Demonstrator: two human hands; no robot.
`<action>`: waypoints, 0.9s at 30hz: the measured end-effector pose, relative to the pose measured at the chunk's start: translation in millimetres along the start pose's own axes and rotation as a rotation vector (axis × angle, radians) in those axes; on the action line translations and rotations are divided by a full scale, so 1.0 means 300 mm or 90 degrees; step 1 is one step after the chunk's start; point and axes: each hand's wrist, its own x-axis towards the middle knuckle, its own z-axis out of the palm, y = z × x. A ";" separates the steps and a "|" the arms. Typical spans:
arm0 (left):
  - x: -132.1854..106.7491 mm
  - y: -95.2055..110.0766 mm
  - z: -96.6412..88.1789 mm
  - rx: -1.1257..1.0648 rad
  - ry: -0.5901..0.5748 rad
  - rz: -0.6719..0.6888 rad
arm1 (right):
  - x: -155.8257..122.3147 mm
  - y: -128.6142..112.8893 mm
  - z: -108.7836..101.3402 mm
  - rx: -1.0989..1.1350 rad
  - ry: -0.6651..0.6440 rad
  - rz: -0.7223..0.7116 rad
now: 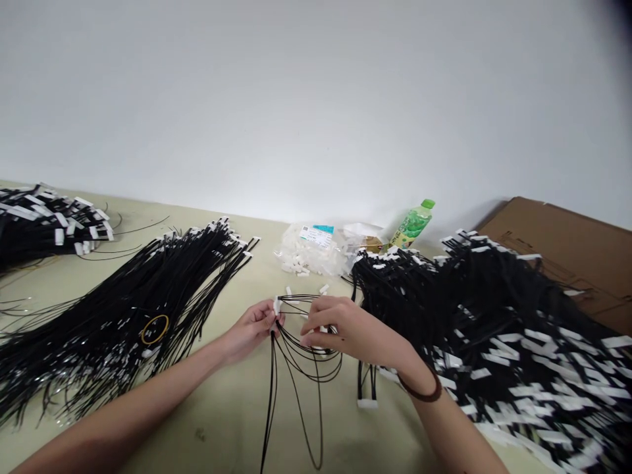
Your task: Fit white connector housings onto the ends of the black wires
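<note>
Black wires [296, 355] between both hands [306, 329]

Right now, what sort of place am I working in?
Likely a cable-assembly workbench in a small workshop. Large piles of black labelled wires cover the pale table, a clear bag of white plastic connectors sits behind, and both hands handle thin black wires.

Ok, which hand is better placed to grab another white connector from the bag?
Probably the right hand: it sits nearer the bag of white connectors, and loose ones lie just beyond it. The left hand is already pinching a white connector on the black wires.
</note>
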 end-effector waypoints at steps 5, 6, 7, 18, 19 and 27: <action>-0.002 -0.003 -0.004 -0.003 -0.004 -0.008 | 0.013 -0.002 0.021 -0.049 0.126 -0.008; -0.002 -0.002 -0.003 -0.001 -0.004 -0.008 | 0.015 -0.001 0.026 -0.059 0.135 -0.012; -0.002 0.000 -0.001 -0.002 -0.005 -0.007 | 0.016 0.002 0.030 -0.074 0.143 -0.015; -0.001 0.004 0.006 0.018 0.003 0.001 | 0.039 0.043 0.075 -0.300 0.177 -0.021; 0.000 0.003 0.006 0.019 0.003 0.003 | 0.042 0.043 0.077 -0.307 0.176 -0.021; 0.007 -0.017 -0.006 0.066 0.003 0.026 | 0.048 0.038 0.090 -0.298 0.182 -0.019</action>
